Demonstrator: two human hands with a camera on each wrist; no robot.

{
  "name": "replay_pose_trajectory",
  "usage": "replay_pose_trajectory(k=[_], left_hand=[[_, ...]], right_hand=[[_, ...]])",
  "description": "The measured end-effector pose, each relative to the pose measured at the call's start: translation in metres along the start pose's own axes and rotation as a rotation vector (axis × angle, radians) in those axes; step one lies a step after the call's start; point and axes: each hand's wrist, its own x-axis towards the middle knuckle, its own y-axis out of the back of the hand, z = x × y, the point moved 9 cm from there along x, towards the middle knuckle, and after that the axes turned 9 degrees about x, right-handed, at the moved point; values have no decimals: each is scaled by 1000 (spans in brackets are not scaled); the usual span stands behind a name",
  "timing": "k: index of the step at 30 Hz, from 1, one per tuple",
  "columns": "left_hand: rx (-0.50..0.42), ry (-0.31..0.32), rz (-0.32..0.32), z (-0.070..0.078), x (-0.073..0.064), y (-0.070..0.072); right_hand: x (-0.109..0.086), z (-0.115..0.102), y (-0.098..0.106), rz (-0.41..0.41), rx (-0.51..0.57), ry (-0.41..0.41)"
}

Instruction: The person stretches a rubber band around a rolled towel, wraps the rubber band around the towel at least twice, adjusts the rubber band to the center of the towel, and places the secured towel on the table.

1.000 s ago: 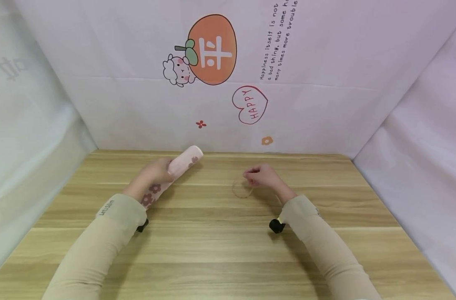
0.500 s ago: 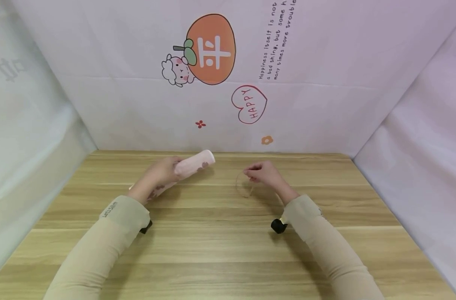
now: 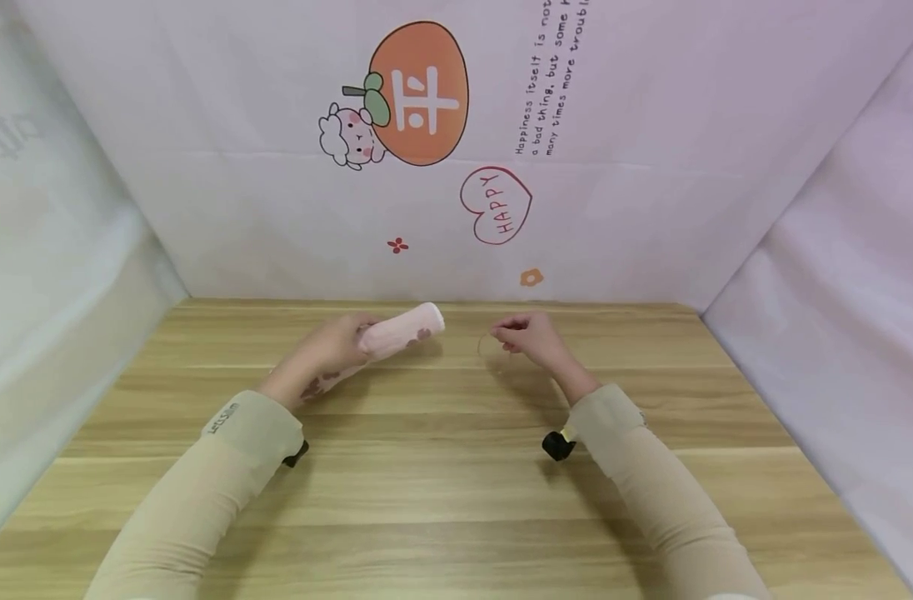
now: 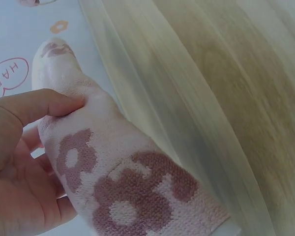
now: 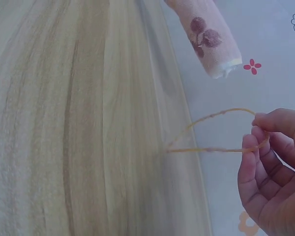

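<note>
Pink towel, rolled up, over the table, gripped by the left hand, thumb across it, fingers behind! And the right hand pinches a thin band, its loop apart from the towel's end. Best squeeze the towel snug and spread that loop wide.

Counter, wood-grain top, banded left to right. Back wall, white cloth, printed with orange fruit, sheep, red HAPPY heart and English lettering. Left wall and right wall, white cloth, creased; pinkish cast toward upper right.
</note>
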Motion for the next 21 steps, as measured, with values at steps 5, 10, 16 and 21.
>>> replay_pose_trajectory(k=[5,10,16,21], left_hand=[[6,-26,-2,7,0,-2],[19,-55,-6,17,0,-5],[-18,-54,-28,24,-2,-10],[-5,-106,-14,34,-3,-11]], right_hand=[[4,-2,3,42,27,15],[5,-4,3,107,34,60],[7,-7,-1,136,25,92],[7,-7,-4,143,31,85]])
